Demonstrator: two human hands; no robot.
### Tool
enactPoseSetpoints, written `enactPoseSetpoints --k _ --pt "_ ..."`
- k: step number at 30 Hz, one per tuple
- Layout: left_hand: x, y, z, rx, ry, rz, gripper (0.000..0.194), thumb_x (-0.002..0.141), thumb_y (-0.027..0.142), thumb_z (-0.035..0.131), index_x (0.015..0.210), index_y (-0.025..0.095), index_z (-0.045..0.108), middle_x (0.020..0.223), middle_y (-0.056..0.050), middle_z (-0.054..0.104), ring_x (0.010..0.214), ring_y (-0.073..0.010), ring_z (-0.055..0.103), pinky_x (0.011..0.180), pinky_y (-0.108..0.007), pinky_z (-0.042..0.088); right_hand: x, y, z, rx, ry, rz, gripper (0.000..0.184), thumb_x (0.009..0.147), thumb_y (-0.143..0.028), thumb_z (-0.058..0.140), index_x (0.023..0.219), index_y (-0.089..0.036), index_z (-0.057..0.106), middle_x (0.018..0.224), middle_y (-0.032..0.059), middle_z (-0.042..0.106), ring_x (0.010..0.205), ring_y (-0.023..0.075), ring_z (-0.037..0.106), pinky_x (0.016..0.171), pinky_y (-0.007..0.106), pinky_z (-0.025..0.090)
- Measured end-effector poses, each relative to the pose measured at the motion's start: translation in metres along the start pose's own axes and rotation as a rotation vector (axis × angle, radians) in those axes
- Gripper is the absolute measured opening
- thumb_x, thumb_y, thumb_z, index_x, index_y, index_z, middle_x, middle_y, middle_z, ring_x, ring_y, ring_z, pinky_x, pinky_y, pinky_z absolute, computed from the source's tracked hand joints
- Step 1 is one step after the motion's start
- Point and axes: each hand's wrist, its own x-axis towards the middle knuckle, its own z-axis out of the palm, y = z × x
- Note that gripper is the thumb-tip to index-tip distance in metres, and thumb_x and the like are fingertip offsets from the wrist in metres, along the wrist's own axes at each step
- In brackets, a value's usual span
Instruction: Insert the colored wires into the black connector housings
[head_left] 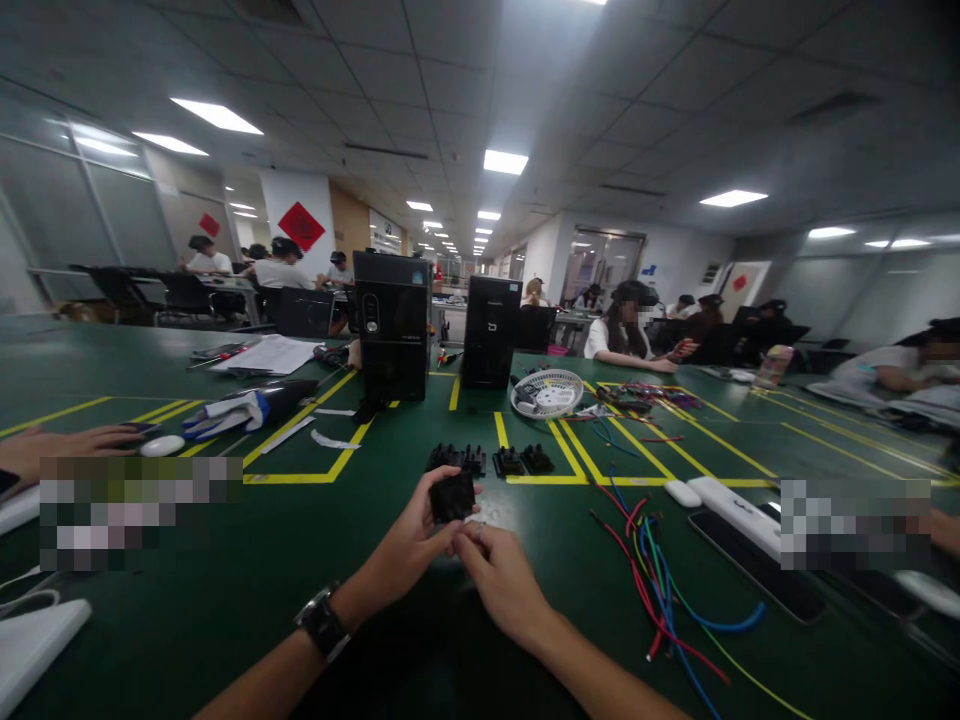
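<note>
Two bare hands meet over the near half of the green bench [225,620], midway between its sides. Left hand [420,525], watch [324,625] at the wrist: fingers curled around a small black block [452,497], thumb along its near side. Right hand [501,578]: nearly closed, thumb and fingertips pinched at the block's lower right; whether anything sits in the pinch, cannot tell. Just beyond the block, more black parts [523,459] in a short row. Toward the right near corner, loose coloured wires [651,560], red, blue, green and yellow, spread out; right of them, a long white case [739,515] by a dark flat slab [757,568]. Farther back, two upright black computer towers [391,325], a white basket [547,394] right of them. Left: white-and-blue glove [232,415], paper sheets [270,353] behind. Another person's hand [82,450] at the left edge.
</note>
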Motion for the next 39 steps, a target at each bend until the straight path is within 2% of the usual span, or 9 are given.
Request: enactPoseSetpoints --k 6,13,22,26,31,39 --pt "-0.002 -0.001 -0.001 -0.006 0.027 -0.058 0.055 0.085 0.025 0.057 0.130 0.026 0.025 0.130 -0.015 0.051 0.112 -0.0268 0.057 0.096 -0.043 0.045 0.002 -0.002 0.001 0.099 0.008 0.026 0.028 0.089 -0.028 0.045 0.075 -0.014 0.064 0.058 -0.0040 0.045 0.053 0.0085 0.038 0.051 0.020 0.027" --pt "-0.002 0.002 0.000 0.024 0.087 -0.058 0.058 0.080 0.024 0.062 0.129 0.025 0.030 0.129 -0.015 0.052 0.111 -0.0291 0.058 0.092 -0.042 0.048 0.003 -0.002 0.002 0.155 0.002 0.099 0.027 0.088 -0.028 0.047 0.073 -0.014 0.066 0.052 -0.0051 0.040 0.050 0.0082 0.037 0.048 0.019 0.026" --pt "0.000 -0.006 -0.004 0.028 0.058 -0.082 0.058 0.084 0.029 0.057 0.131 0.025 0.025 0.130 -0.016 0.052 0.113 -0.0288 0.056 0.089 -0.040 0.050 0.003 -0.004 0.001 0.155 -0.001 0.107 0.026 0.086 -0.025 0.048 0.074 -0.014 0.067 0.052 -0.0046 0.044 0.048 0.0075 0.040 0.047 0.019 0.028" --pt "0.000 -0.009 -0.007 0.037 0.038 -0.050 0.059 0.085 0.028 0.056 0.133 0.024 0.024 0.133 -0.016 0.050 0.120 -0.0282 0.051 0.099 -0.042 0.043 0.003 -0.001 0.001 0.182 -0.008 0.136 0.025 0.086 -0.025 0.047 0.077 -0.014 0.067 0.050 -0.0052 0.043 0.046 0.0075 0.038 0.045 0.018 0.027" --pt "0.002 -0.012 -0.007 0.093 0.078 0.003 0.057 0.085 0.028 0.056 0.133 0.023 0.025 0.133 -0.014 0.049 0.126 -0.0243 0.044 0.107 -0.039 0.034 0.005 0.000 0.002 0.152 -0.003 0.125 0.027 0.086 -0.023 0.045 0.076 -0.016 0.069 0.050 -0.0053 0.044 0.046 0.0074 0.038 0.045 0.018 0.026" --pt "0.003 -0.006 0.002 0.045 0.150 -0.045 0.068 0.079 0.027 0.063 0.136 0.025 0.024 0.128 -0.014 0.054 0.119 -0.0266 0.052 0.097 -0.039 0.045 0.004 -0.004 0.003 0.181 0.014 0.174 0.028 0.085 -0.026 0.045 0.071 -0.014 0.066 0.048 -0.0057 0.041 0.045 0.0078 0.036 0.045 0.019 0.025"
